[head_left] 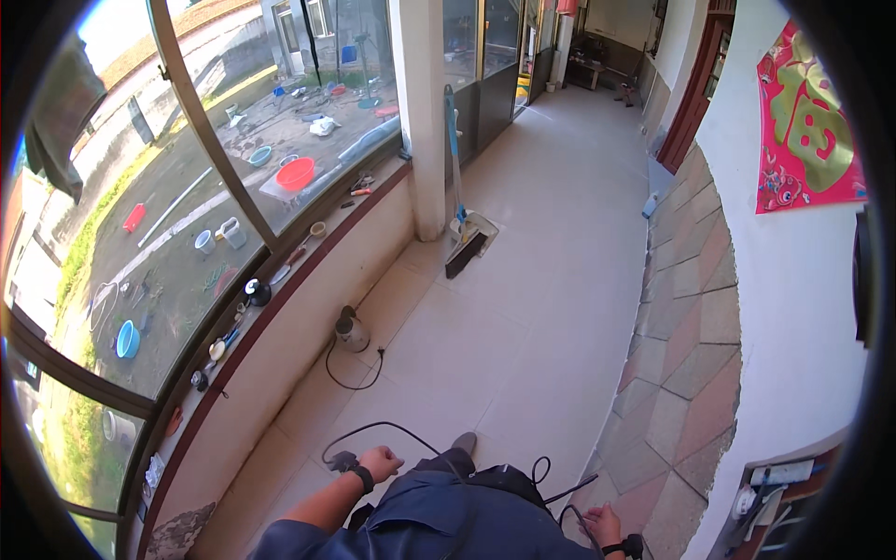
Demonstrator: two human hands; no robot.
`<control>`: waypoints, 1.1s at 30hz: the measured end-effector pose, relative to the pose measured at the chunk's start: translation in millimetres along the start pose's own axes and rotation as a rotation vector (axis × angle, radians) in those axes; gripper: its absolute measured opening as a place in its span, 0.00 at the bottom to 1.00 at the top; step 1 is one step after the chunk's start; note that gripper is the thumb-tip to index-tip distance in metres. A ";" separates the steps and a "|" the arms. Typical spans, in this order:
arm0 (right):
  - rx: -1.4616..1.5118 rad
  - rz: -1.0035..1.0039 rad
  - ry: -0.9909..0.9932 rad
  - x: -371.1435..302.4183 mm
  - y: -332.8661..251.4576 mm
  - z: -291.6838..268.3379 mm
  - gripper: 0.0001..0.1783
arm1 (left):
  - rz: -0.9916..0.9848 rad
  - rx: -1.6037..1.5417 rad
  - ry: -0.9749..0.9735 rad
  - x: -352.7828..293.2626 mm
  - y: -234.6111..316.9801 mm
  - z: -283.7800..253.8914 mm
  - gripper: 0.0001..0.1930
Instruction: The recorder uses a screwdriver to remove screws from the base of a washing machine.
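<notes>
My left hand is in front of my body at the lower middle, with its fingers curled in and nothing visible in them. A dark band circles that wrist, and a small black device sits beside it with a black cable arching from it towards my body. My right hand hangs low at the right, its fingers loosely bent and partly apart. Another black cable loops close by those fingers. Both hands are away from the floor and walls.
A grey metal canister with a plugged cord stands by the low wall. Further ahead, a broom and a dustpan lean near the pillar. Small tools and a dark round jar line the window sill. Loose stone slabs rest along the right wall.
</notes>
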State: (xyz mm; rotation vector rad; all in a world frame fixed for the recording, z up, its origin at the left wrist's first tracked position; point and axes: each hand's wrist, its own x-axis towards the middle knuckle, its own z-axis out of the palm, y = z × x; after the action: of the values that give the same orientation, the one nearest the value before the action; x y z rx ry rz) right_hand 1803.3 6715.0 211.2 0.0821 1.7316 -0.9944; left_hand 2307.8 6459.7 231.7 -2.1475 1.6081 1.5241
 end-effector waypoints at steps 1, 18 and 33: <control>-0.014 0.021 0.006 10.6 -19.0 4.2 0.30 | 0.042 -0.007 -0.010 24.2 46.5 -14.2 0.16; 0.000 0.059 0.013 305.0 -459.7 83.0 0.30 | 0.123 -0.076 -0.016 352.6 486.1 -62.8 0.19; 0.029 0.015 0.025 564.0 -861.5 215.7 0.29 | 0.090 -0.054 -0.004 706.1 791.9 -172.1 0.13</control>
State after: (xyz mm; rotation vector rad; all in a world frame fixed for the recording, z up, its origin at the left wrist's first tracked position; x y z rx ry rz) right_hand 1301.1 5790.7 229.5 0.1260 1.7371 -1.0112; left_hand 1803.5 5511.4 190.4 -2.1252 1.7034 1.6140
